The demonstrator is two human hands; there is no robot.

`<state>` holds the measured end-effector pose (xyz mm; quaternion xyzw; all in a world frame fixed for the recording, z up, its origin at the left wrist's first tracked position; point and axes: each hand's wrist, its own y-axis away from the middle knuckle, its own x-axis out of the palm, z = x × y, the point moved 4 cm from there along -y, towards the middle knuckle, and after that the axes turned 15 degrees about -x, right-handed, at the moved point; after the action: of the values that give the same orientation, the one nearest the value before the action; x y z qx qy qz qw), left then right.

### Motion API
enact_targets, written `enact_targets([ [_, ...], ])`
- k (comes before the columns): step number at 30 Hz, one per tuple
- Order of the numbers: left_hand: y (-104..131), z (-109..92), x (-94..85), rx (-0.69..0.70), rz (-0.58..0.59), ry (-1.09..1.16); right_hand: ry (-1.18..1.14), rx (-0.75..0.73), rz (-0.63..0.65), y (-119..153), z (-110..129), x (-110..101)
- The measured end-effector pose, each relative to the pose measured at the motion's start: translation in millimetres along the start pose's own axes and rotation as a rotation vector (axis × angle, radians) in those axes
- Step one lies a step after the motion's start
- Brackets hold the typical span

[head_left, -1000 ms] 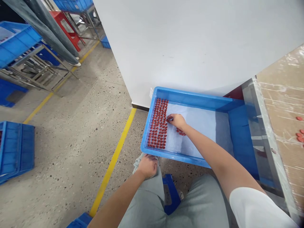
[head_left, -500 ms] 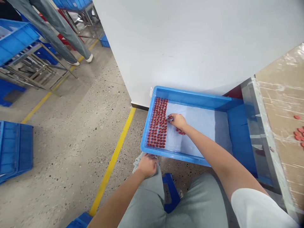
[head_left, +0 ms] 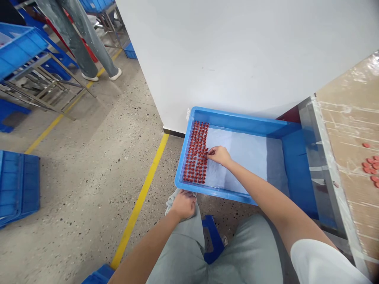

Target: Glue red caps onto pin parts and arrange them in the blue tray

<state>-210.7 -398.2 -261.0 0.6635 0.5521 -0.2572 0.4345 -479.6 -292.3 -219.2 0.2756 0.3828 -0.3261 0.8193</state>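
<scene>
Red pointed pieces (head_left: 196, 153) line up at the left end of our tray

We have the blue plastic tray (head_left: 237, 120) in front of us, lined with a white sheet (head_left: 245, 146), and the pieces form close rows along its left wall. Our right hand (head_left: 219, 155) reaches in at the inner edge of the rows, fingers bunched at the nearest pieces; we cannot tell whether one is pinched between them. Our left hand (head_left: 184, 205) rests on our trouser leg (head_left: 186, 240), just outside the tray's near rim, its fingers curled; we cannot tell whether they grip the cloth. To our right, flat red discs (head_left: 367, 170) lie on a film-covered tabletop (head_left: 343, 142). Another person's legs (head_left: 99, 47) show at far left, well apart from us.
</scene>
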Motion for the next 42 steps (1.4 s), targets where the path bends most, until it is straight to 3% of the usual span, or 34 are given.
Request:
enact_targets([
  [19, -0.5, -0.4, 0.1, -0.009, -0.005, 0.008, 0.105, 0.020, 0.030, 1.7, 4.1, 1.5],
  [23, 0.0, 0.2, 0.5, -0.010, -0.009, 0.011, 0.113, 0.067, -0.019, 5.1, -0.8, -20.6],
  [29, -0.4, -0.3, 0.1, -0.001, -0.015, 0.014, 0.178, 0.133, -0.085, 12.7, -31.4, -59.7],
  [36, -0.4, -0.5, 0.4, 0.002, -0.013, 0.014, 0.205, 0.083, 0.081, 23.0, -45.1, -42.4],
  [42, -0.7, -1.2, -0.5, -0.006, -0.004, 0.010, 0.266, 0.052, 0.115, 16.1, -45.7, -32.0],
])
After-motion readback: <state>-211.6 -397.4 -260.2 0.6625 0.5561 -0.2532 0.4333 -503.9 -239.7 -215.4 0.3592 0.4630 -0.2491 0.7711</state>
